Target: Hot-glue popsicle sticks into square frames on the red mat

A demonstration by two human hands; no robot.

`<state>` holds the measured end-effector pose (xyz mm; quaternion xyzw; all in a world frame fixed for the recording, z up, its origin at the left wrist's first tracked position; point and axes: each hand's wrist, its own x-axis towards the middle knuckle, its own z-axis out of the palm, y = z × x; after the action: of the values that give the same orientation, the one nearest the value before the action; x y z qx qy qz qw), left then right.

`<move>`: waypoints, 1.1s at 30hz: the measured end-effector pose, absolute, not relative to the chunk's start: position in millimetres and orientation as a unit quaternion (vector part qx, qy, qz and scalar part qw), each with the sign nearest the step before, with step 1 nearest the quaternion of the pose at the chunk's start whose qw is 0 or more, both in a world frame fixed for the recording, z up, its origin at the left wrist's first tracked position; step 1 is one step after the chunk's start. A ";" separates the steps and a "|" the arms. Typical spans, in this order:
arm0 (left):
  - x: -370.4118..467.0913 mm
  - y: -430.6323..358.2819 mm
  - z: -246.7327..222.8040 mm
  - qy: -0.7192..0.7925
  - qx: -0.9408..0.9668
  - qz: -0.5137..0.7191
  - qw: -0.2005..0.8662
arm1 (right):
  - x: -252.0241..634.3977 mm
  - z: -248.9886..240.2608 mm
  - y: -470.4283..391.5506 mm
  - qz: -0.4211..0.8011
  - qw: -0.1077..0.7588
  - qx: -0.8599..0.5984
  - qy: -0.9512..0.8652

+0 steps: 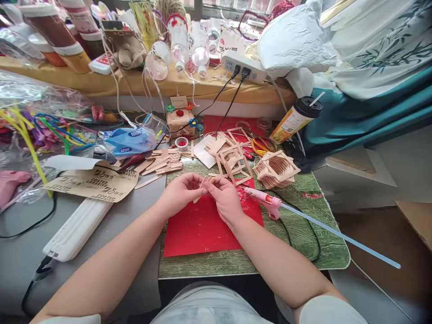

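Small wooden craft sticks (206,181) are pinched between the fingertips of both hands, above a red sheet (202,229). My left hand (184,192) grips them from the left, and my right hand (225,198) from the right; how the sticks are joined is partly hidden by the fingers. Just beyond my right hand lie several square frames of craft sticks (234,162). A pink glue gun (266,200) with a long translucent glue stick (340,235) rests to the right of my right hand. Loose craft sticks (165,162) are piled beyond my left hand.
A stacked stick structure (276,170) and a lidded drink cup (297,118) stand at the right. Sandpaper (97,182) lies over a white power strip (77,229) on the left. Black cords run from the socket block (245,66). A blue tissue pack (130,141) sits at the back left.
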<state>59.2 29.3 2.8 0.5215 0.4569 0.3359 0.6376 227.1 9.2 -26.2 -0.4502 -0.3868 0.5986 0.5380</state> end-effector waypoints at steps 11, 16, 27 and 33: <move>32.7 44.8 -2.8 0.564 0.622 0.256 0.479 | 253.5 -3.4 15.5 0.594 0.308 -0.514 -0.537; 32.8 43.4 -8.0 0.580 0.715 0.160 0.357 | 253.4 -6.5 14.8 0.497 0.266 -0.560 -0.608; 22.5 40.7 20.5 0.543 0.763 -0.015 0.351 | 255.0 -15.2 14.4 0.566 0.292 -0.564 -0.526; 13.7 43.9 17.1 0.453 0.849 0.004 0.272 | 253.9 -3.7 13.6 0.654 0.368 -0.487 -0.448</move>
<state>13.7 43.9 17.1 0.8491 0.4531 0.0038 0.2717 253.9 13.6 -3.7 -0.4868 -0.4479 0.6537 0.3675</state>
